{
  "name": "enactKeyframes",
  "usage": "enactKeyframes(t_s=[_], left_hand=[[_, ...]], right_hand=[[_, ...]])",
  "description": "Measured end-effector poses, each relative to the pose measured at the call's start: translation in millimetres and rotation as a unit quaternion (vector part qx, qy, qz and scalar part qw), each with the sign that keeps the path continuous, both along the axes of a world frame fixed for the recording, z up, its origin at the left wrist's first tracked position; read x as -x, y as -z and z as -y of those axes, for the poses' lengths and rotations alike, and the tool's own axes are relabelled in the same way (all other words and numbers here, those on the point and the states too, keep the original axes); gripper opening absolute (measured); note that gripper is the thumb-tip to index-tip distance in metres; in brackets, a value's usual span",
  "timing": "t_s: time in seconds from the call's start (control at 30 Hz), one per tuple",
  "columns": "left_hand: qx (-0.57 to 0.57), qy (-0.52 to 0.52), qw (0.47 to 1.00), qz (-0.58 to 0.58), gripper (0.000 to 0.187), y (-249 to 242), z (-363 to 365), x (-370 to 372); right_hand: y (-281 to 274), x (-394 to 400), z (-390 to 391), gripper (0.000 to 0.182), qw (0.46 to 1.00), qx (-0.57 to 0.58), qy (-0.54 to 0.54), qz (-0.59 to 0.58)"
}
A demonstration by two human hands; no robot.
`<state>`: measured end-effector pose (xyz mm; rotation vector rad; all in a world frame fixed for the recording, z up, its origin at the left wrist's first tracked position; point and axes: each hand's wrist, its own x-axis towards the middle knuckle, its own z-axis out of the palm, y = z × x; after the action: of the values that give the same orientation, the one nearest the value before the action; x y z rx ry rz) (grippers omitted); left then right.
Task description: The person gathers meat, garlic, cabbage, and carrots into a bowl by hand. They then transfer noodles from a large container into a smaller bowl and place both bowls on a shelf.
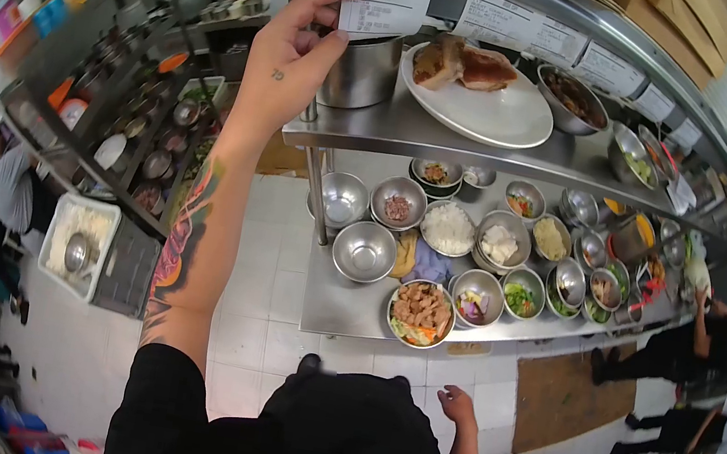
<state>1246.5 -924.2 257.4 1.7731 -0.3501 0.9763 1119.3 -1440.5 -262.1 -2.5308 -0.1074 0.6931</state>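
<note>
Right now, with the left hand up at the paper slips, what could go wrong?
The slip in the left hand might slide into the metal pot just below if the grip loosens. The white plate sits near the front of the upper shelf; a sleeve or forearm bump could tip it onto the uncovered bowls beneath. The chunk-filled bowl at the lower counter's edge could get knocked off.
</note>
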Motion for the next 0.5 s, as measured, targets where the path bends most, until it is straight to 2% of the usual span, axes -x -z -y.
enactKeyframes(t_s=[0.07,0.1,0.17,0.2,0.27,0.3,0.37,0.4,0.47,0.5], left_hand=[[-0.006,0.026,1.0,0.005,0.049,-3.1,-7.8,2.6],[-0.024,0.022,0.999,-0.024,0.05,-6.2,-9.2,7.6],[-0.043,0.029,0.997,-0.054,0.05,-7.8,-13.4,6.6],[-0.046,0.044,0.997,-0.044,0.051,-7.1,-15.9,4.6],[-0.047,0.061,0.997,-0.031,0.052,-7.0,-20.0,3.2],[-0.045,0.062,0.996,-0.04,0.052,-7.0,-20.7,3.7],[-0.044,0.065,0.996,-0.05,0.052,-6.9,-22.0,3.5],[-0.044,0.067,0.996,-0.049,0.053,-7.1,-22.7,3.4],[-0.044,0.071,0.995,-0.052,0.053,-5.9,-23.9,3.2],[-0.04,0.075,0.995,-0.053,0.052,-5.7,-23.7,3.3]], right_hand=[[29.9,42.7,-12.8,0.051,0.999,0.017,0.028,-0.041],[44.4,63.1,-20.8,0.052,0.993,0.007,0.042,-0.107],[50.1,102.6,-33.7,0.049,0.951,-0.074,0.186,-0.236],[61.0,126.2,-32.3,0.049,0.949,-0.077,0.196,-0.236],[68.2,161.5,-28.5,0.044,0.907,-0.189,0.264,-0.267],[66.0,170.0,-26.0,0.041,0.913,-0.127,0.244,-0.299],[-6.1,192.8,-39.9,0.039,0.913,-0.066,0.226,-0.332],[-48.5,205.1,-45.3,0.039,0.926,-0.082,0.211,-0.303],[-48.3,216.5,-40.2,0.039,0.935,-0.096,0.198,-0.277],[-15.8,217.7,-26.5,0.039,0.92,-0.081,0.222,-0.312]])
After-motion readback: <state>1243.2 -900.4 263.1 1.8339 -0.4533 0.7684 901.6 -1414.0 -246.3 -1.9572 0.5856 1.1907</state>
